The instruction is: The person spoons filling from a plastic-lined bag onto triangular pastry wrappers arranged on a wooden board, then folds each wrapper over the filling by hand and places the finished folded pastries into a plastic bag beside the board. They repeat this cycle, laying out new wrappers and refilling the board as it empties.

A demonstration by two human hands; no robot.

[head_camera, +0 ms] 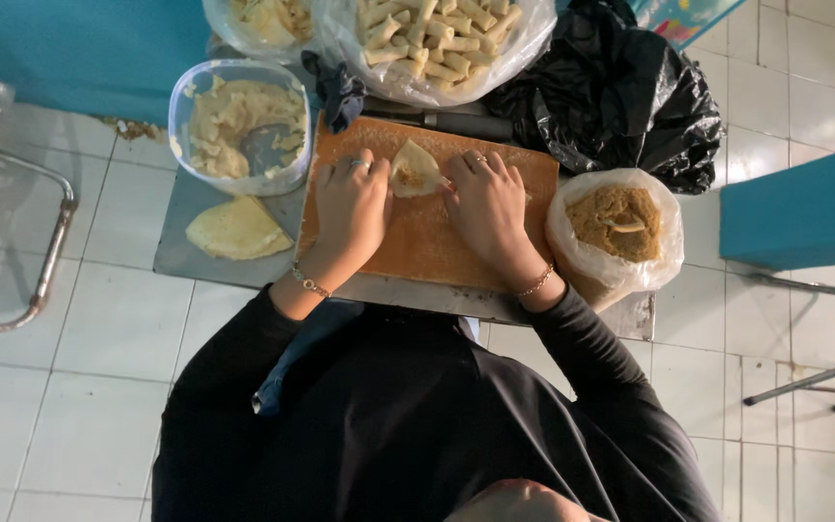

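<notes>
- While both palms lay flat on the orange wooden cutting board at frame centre, the left hand and right hand pinched the small pale folded dough wrapper between loosely spread fingertips.
- Round clear plastic tub of filling sat upper left.

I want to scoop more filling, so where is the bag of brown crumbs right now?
In the head view the bag of brown crumbs sits at the table's right end, just right of the wooden board, beside the right hand and below the black bag.
</notes>
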